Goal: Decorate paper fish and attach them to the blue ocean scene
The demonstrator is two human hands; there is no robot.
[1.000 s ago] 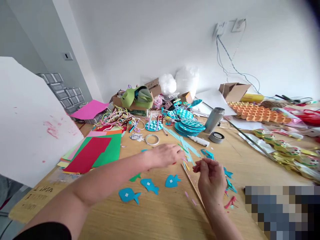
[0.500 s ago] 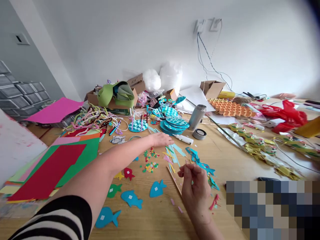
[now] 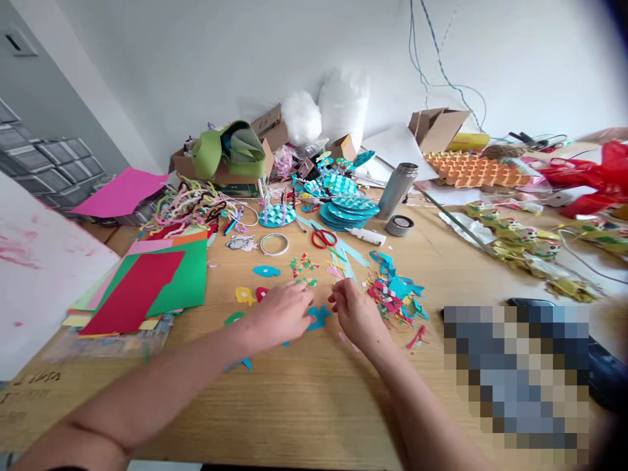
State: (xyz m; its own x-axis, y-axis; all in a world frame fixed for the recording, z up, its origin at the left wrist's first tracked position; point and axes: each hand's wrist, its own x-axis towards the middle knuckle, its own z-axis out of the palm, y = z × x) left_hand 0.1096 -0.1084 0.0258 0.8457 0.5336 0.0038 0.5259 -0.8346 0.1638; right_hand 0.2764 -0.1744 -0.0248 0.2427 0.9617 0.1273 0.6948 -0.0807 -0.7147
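While the coloured paper sheets (image 3: pixel 147 288) lie far left, we log our left hand (image 3: pixel 279 315) curled narrow, fingertips on the blue paper fish (image 3: pixel 320 318) mid-table (image 3: pixel 314 405); gripping or pressing, we cannot tell. Our right hand (image 3: pixel 357 314) sits just beside it, fingers pinched, contents unclear. Step judged: handling the fish. The next move calls for a fine, steady pinch. The scrap pile (image 3: pixel 395 294) lies to the right.

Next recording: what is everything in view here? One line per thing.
table: one, light wood, under everything
paper fish: one, blue, between the hands
paper scraps: one heap, mixed colours, right of the hands
scissors: one pair, red handles, mid-table
tape ring: one, white, left of scissors
flask: one, steel, beyond scissors
paper sheets: one stack, red on green, left
egg tray: one, orange, far right
left hand: bare, at fish
right hand: bare, beside fish
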